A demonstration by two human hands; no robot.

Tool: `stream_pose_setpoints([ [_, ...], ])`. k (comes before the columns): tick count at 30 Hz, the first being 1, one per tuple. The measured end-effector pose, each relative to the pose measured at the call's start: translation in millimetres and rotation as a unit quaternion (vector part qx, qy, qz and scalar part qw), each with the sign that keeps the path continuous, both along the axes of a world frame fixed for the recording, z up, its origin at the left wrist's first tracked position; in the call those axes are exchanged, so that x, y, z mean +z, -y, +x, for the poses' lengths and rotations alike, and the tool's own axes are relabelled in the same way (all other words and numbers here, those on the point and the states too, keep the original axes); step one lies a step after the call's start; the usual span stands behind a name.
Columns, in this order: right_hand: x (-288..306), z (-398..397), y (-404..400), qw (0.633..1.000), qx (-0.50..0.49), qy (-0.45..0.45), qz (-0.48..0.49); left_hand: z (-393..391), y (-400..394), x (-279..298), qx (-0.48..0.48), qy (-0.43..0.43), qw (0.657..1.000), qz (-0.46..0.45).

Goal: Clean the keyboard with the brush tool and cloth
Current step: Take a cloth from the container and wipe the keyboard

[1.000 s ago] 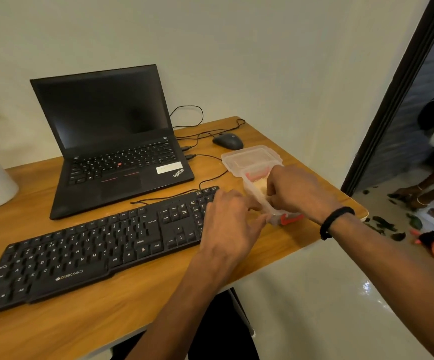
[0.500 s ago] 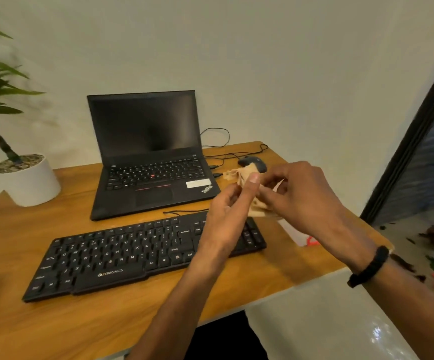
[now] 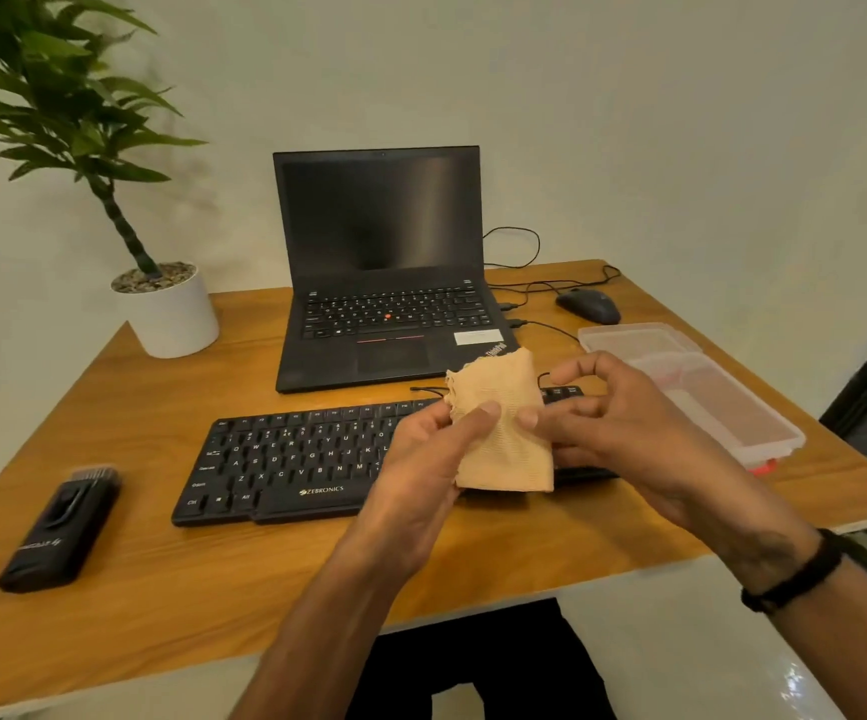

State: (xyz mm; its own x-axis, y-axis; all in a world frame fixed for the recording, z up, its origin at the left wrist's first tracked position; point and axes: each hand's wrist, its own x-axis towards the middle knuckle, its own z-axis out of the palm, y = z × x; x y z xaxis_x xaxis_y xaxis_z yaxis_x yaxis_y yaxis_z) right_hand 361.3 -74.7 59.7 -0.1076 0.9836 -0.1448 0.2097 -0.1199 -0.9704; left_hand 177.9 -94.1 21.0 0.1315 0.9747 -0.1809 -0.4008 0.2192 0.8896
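A beige cloth (image 3: 501, 428) hangs folded in the air above the right half of the black keyboard (image 3: 307, 459), which lies on the wooden desk. My left hand (image 3: 421, 465) pinches the cloth's left edge with thumb and fingers. My right hand (image 3: 623, 428) pinches its right edge, the other fingers curled loosely. The keyboard's right end is hidden behind the cloth and hands. The black brush tool (image 3: 60, 527) lies alone at the desk's front left, bristles pointing away from me.
An open black laptop (image 3: 384, 283) stands behind the keyboard. A clear plastic box (image 3: 732, 407) and its lid (image 3: 634, 337) sit at the right, a mouse (image 3: 587, 305) behind them. A potted plant (image 3: 166, 309) stands back left. Cables run behind the keyboard.
My hands lifted the cloth out of the plastic box and brought it over the keyboard, where it now hangs more spread out. The view swung left, bringing in the brush tool and plant.
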Motion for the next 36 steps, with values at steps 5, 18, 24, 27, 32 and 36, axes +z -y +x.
stream_pose_setpoints([
  [5, -6.8, 3.7, -1.4, 0.998, -0.020, 0.004, 0.053, -7.9, 0.3, -4.9, 0.046, -0.089, 0.993, 0.068],
  [18, -7.9, 25.0, 0.7, 0.966, 0.038, 0.209, 0.146, -11.7, -5.7, 3.6, -0.009, -0.272, 0.946, 0.178],
  [24, -9.2, 36.6, 5.0, 0.991, 0.061, 0.056, 0.109, -5.9, -10.0, -6.2, 0.003, -0.319, 0.925, 0.206],
  [27, -9.7, 34.2, 4.7, 0.989, 0.080, 0.082, 0.096, -1.4, -12.0, -8.0, 0.012, -0.341, 0.916, 0.209],
  [32, -6.1, 31.6, 0.9, 0.971, 0.107, 0.165, 0.138, 5.3, -17.1, -12.3, 0.018, -0.396, 0.889, 0.230],
  [36, -4.0, 38.5, -8.1, 0.971, 0.062, 0.183, 0.141, 5.6, -18.1, -22.3, 0.085, -0.517, 0.807, 0.272],
])
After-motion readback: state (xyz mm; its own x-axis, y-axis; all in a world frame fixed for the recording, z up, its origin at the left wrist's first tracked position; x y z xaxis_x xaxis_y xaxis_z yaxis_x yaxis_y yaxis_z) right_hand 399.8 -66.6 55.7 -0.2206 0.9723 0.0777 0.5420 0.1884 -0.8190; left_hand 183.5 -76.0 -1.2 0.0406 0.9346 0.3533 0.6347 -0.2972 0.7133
